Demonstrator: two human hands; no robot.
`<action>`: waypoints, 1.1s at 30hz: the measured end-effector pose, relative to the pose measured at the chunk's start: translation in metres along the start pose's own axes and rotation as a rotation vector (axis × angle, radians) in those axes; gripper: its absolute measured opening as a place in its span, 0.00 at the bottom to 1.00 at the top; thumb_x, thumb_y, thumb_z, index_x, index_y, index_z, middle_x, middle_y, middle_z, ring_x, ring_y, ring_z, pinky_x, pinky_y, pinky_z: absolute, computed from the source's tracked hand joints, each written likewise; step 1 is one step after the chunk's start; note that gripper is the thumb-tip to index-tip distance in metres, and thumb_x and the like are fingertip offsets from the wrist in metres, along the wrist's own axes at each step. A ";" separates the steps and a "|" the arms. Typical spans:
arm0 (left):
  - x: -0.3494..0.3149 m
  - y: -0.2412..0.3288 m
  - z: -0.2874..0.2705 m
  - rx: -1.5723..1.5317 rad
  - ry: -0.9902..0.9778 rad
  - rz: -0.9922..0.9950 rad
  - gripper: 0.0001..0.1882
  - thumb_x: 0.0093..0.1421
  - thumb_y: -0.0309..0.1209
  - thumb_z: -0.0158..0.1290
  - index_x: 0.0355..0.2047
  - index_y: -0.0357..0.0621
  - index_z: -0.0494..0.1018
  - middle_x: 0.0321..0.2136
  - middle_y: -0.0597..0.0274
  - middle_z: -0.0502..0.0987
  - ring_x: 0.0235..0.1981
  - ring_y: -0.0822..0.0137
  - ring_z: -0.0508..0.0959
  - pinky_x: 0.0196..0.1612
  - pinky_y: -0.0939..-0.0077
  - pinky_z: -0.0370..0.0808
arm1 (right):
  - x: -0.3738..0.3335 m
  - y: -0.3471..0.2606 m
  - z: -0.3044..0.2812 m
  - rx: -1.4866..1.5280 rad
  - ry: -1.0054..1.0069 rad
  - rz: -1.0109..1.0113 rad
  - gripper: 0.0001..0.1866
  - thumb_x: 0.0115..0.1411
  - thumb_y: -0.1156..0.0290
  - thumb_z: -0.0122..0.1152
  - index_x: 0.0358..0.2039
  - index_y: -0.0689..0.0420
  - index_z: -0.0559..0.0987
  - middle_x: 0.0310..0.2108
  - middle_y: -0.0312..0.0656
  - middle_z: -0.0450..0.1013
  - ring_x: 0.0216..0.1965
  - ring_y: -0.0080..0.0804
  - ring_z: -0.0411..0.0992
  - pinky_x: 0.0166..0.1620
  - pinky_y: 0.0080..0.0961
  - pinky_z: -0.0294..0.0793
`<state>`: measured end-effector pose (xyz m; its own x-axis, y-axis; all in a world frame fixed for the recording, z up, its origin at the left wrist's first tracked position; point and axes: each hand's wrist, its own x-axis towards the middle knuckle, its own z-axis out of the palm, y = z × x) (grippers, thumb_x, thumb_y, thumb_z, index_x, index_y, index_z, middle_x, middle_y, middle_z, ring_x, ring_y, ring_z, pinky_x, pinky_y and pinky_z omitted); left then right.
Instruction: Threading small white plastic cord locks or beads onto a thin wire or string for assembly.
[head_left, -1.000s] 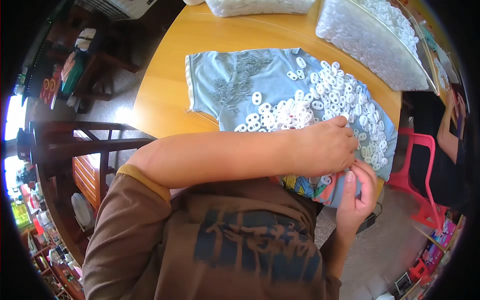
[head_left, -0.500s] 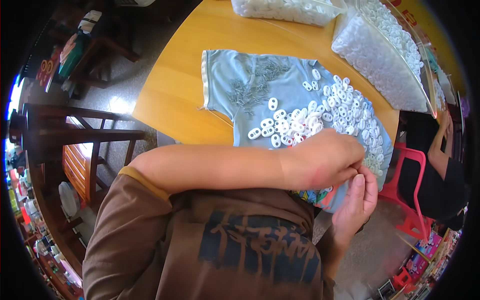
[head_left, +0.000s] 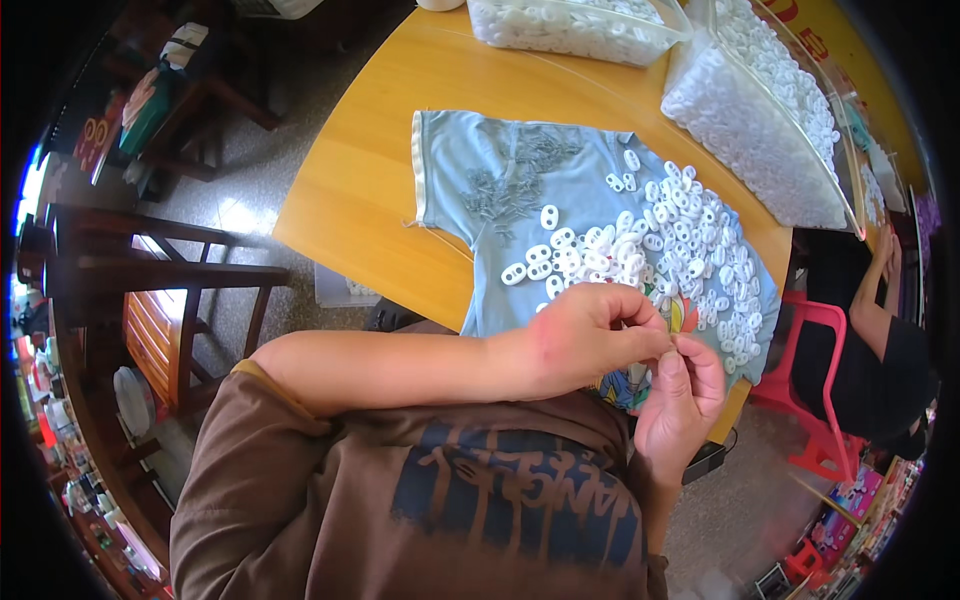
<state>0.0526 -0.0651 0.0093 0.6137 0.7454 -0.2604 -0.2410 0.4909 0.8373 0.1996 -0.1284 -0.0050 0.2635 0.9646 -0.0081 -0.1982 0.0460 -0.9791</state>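
My left hand reaches across from the left, its thumb and fingertips pinched together. My right hand meets it fingertip to fingertip, also pinching; whatever sits between them is too small or hidden to make out. Just beyond the hands, white oval plastic pieces with two holes lie heaped on a light blue T-shirt spread over the table. A pile of thin, clear greyish pins rests on the shirt farther left. The shirt's colourful print shows partly beneath my fingers.
The wooden table carries a large clear bin full of white pieces at the far right and a smaller clear box behind. A pink plastic chair and a seated person are at the right. A wooden chair stands left.
Both hands have moved left in the picture, the left one farther, and the tips still meet. The left hand's fingers are now more arched. The view has shifted slightly.
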 end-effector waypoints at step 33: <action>-0.002 0.036 -0.106 1.550 0.526 0.619 0.03 0.50 0.28 0.50 0.24 0.44 0.71 0.22 0.57 0.71 0.24 0.56 0.71 0.28 0.67 0.67 | 0.008 -0.005 0.019 0.225 -0.087 0.234 0.10 0.56 0.77 0.50 0.39 0.64 0.71 0.27 0.39 0.69 0.29 0.25 0.68 0.38 0.25 0.68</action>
<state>-0.0375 -0.0010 -0.0109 0.3535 0.8479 0.3951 0.7456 -0.5104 0.4283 0.1843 -0.1157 0.0034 0.1062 0.9739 -0.2006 -0.4498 -0.1329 -0.8832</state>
